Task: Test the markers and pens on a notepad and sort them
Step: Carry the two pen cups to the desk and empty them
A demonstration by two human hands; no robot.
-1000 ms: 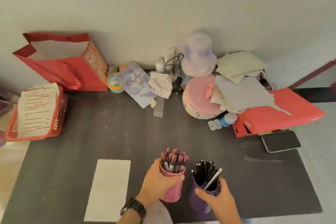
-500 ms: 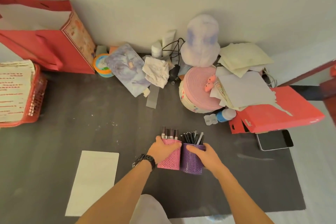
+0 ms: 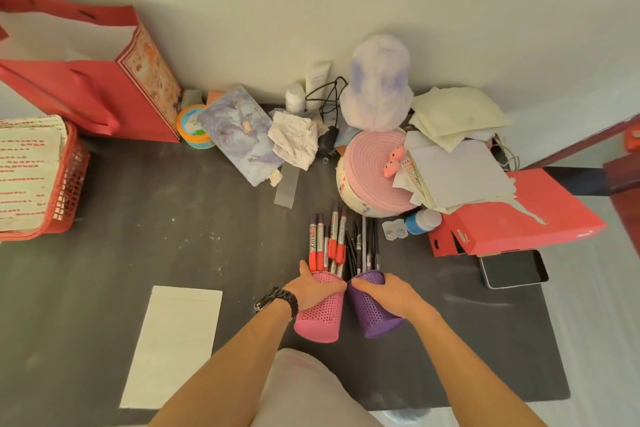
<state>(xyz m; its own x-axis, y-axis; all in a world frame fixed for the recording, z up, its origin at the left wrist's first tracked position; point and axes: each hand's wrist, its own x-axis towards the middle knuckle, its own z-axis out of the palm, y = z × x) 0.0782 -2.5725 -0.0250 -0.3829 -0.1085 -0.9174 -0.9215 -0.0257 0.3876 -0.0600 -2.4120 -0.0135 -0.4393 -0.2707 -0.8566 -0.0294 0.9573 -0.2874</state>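
A pink perforated cup lies tipped away from me on the dark desk mat, and my left hand grips it near the rim. Several red-capped markers spill out of its mouth onto the mat. Beside it a purple perforated cup is tipped the same way, held by my right hand. Several black pens slide out of it. A white notepad lies flat on the mat to the left of my left arm.
Clutter lines the back of the desk: a red gift bag, a red basket with papers, a pink round box, a red shoebox and a dark phone at the right.
Both hands carried the cups forward, set them side by side and tipped them over. Markers and pens now lie spilled on the mat beyond the rims.
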